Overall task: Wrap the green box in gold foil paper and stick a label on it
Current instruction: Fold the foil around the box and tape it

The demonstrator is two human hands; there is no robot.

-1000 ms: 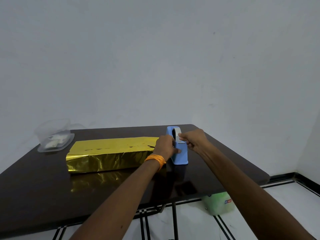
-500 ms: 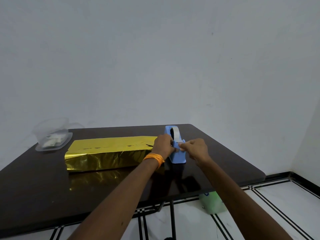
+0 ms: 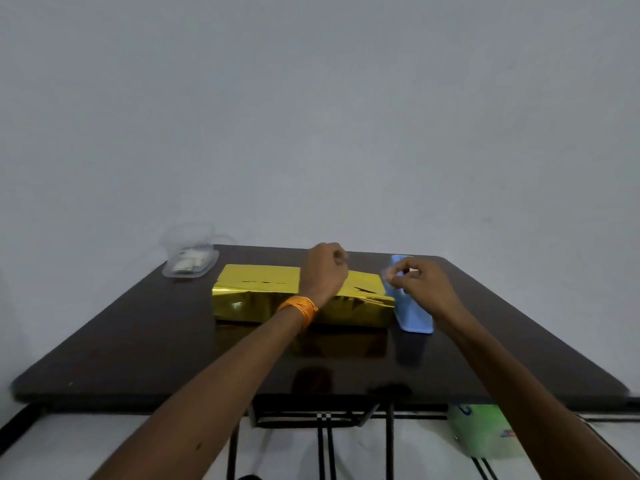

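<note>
The box wrapped in gold foil [image 3: 256,296] lies lengthwise on the dark table [image 3: 138,341]. My left hand [image 3: 323,271], with an orange band at the wrist, hovers or rests over the box's right half, fingers curled into a fist. A blue tape dispenser [image 3: 414,315] stands at the box's right end. My right hand [image 3: 420,282] is above the dispenser, thumb and fingers pinched on a small, faint strip of clear tape [image 3: 387,276]. No label is visible on the foil.
A clear plastic container [image 3: 190,263] with white pieces inside sits at the table's back left corner. A green bag or bin [image 3: 485,433] stands on the floor under the table's front right edge. A white wall is close behind the table.
My left hand has left the dispenser and moved left over the gold box. My right hand has pulled away from the dispenser with a bit of tape. The view has swung right.
</note>
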